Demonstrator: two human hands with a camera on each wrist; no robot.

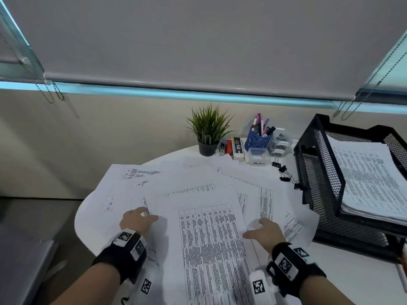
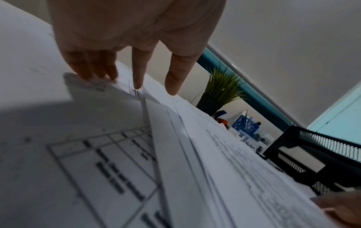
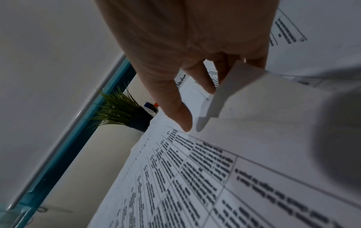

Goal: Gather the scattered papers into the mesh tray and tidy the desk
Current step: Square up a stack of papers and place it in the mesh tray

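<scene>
Printed sheets (image 1: 209, 238) lie fanned and overlapping across the white round table (image 1: 343, 274). My left hand (image 1: 141, 217) rests on their left side, and the left wrist view shows its straight fingertips (image 2: 136, 83) touching the paper. My right hand (image 1: 259, 230) is at the right side of the top sheet. Its thumb lies on the sheet, and a lifted corner (image 3: 234, 86) bends up against its fingers (image 3: 207, 88). The black mesh tray (image 1: 321, 172) stands at the right and holds a stack of printed pages (image 1: 370, 179).
At the back of the table stand a small potted plant (image 1: 208, 133), a blue pen cup (image 1: 258, 139), staple boxes (image 1: 237, 148) and a box labelled Medium (image 1: 258, 158). Black binder clips (image 1: 286, 175) lie beside the tray. A wall and a blind rise behind.
</scene>
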